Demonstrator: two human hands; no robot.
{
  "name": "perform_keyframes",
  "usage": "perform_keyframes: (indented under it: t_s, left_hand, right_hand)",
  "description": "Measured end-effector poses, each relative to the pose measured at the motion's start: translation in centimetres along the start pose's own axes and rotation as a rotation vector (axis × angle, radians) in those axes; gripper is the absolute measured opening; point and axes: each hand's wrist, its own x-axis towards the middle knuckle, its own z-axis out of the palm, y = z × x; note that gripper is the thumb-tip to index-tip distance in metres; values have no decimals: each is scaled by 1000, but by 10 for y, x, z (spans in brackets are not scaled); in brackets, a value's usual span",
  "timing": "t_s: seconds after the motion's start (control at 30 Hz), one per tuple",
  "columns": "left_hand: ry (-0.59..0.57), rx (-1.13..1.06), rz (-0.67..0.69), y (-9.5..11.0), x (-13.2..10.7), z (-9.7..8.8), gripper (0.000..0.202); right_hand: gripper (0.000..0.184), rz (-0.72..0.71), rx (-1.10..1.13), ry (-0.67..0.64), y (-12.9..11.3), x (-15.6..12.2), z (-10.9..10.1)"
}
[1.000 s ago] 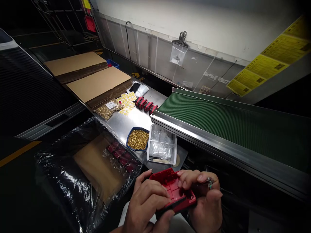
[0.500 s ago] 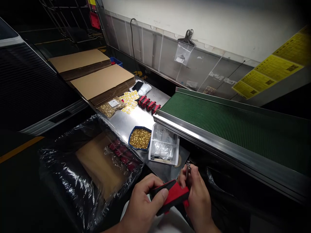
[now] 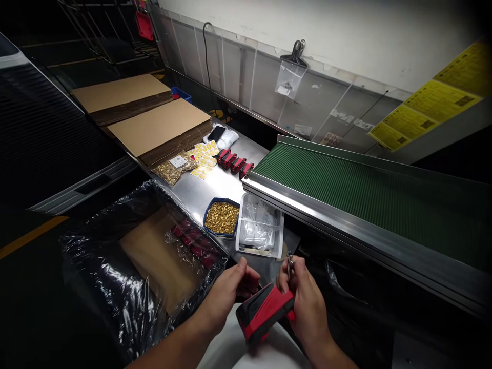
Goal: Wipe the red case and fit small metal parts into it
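Note:
A red and black plastic part (image 3: 266, 312) hangs tilted between my hands, above my lap. My right hand (image 3: 307, 302) is closed on its right end. Between the fingertips of that same hand a small shiny metal tool (image 3: 289, 263), like a nail clipper, sticks up. My left hand (image 3: 230, 289) is just off the upper left of the part, thumb raised and fingers loosely curled, with nothing seen in it. Beyond the hands, several similar red and black parts (image 3: 237, 165) stand in a row by the conveyor's end.
A green conveyor (image 3: 346, 195) runs along the right. On the metal table (image 3: 188, 190) are a blue tray of brass-coloured bits (image 3: 222, 217), a white bin of clear bags (image 3: 258, 253) and cardboard stacks (image 3: 161, 125). A plastic-lined box (image 3: 115, 302) with red parts stands at left.
My left hand has let go of the red and black part and moved up and left off it. My right hand still holds the part and the metal tool, shifted slightly left.

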Motion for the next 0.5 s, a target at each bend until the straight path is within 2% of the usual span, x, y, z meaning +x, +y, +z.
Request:
perform_keyframes:
  t_s: [0.07,0.2,0.4,0.5]
  left_hand:
    - [-40,19,-28,0,1,1,68]
    - [-132,54,3,1,-3,6,68]
    - [-171,113,5,0,-6,8,62]
    - [-218,47,-52,-1,-5,8,64]
  right_hand:
    - [47,-24,-12,-26,0,-2,1]
    - [46,-19,30,-77,0,-4,2]
    - [47,-26,13,-112,4,0,-1]
    - [47,1,6,-131,6,3,0]
